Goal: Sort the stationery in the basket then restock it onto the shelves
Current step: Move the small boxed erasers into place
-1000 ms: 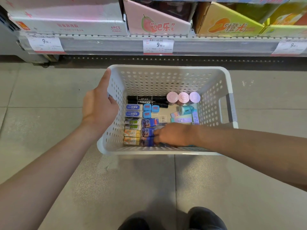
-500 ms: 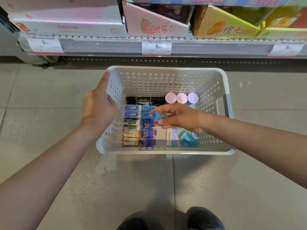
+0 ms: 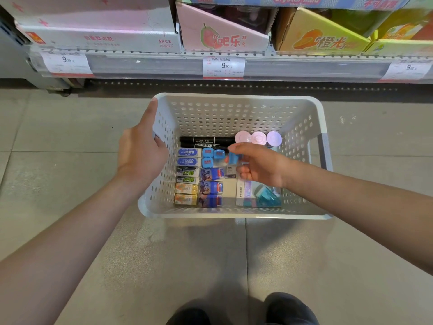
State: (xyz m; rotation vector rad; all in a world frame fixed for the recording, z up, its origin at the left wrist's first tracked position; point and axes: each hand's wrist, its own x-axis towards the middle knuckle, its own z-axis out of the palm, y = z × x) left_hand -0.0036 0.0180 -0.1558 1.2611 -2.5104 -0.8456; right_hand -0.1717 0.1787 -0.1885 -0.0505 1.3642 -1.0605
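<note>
A white perforated basket (image 3: 239,113) sits on the floor below the shelf. My left hand (image 3: 143,153) grips its left rim. My right hand (image 3: 260,164) hovers inside the basket and pinches a small blue cube (image 3: 233,157) between thumb and fingers. Three more blue cubes (image 3: 207,152) lie to its left. Along the left wall, boxed erasers (image 3: 188,174) lie in a column, with blue packets (image 3: 210,187) beside them. Black markers (image 3: 203,141) lie at the back, next to three pink round tubs (image 3: 257,138). Teal items (image 3: 267,197) lie at the front right.
A store shelf edge with price tags (image 3: 223,66) runs across the top. On it stand cartons: white (image 3: 98,36), pink (image 3: 222,38) and yellow (image 3: 321,38). Grey floor tiles surround the basket. My shoes (image 3: 288,310) show at the bottom edge.
My right hand rose from the basket's front, took hold of a blue cube and carried it toward the other cubes at the back. The left hand stayed on the rim.
</note>
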